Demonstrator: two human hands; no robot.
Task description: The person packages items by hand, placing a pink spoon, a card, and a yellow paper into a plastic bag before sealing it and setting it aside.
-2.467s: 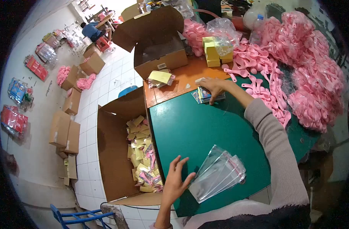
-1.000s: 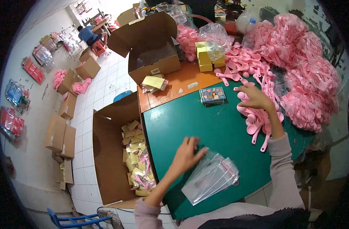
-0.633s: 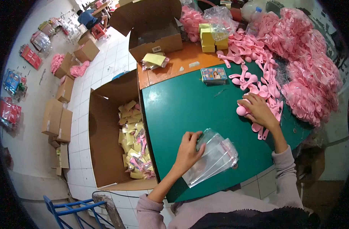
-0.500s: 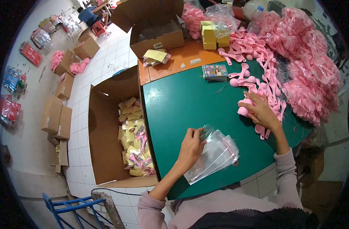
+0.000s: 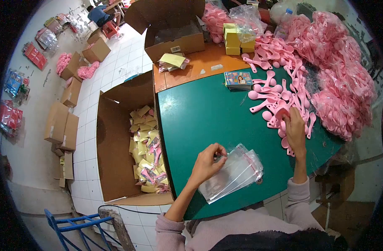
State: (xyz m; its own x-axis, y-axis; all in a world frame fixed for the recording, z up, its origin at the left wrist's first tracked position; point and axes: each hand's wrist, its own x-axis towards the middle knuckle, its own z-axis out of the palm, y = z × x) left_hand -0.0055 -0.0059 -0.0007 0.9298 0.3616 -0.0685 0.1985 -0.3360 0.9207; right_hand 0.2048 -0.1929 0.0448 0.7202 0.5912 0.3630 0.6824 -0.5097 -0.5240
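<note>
Head view. Saw right hand right of centre, with fingers clamped on a pink spoon at the lower part of the loose heap. Found left hand just below centre, with thumb and fingers curled toward each other by the upper left edge of the clear bags; could not tell of any bag between the fingertips. Noted bags fanned out flat, below centre, on the green table. Marked cards stacked above centre, just left of the heap; bagged spoons piled at upper right. Spotted packets inside an open carton, left of centre. Glimpsed a seated person at upper left.
</note>
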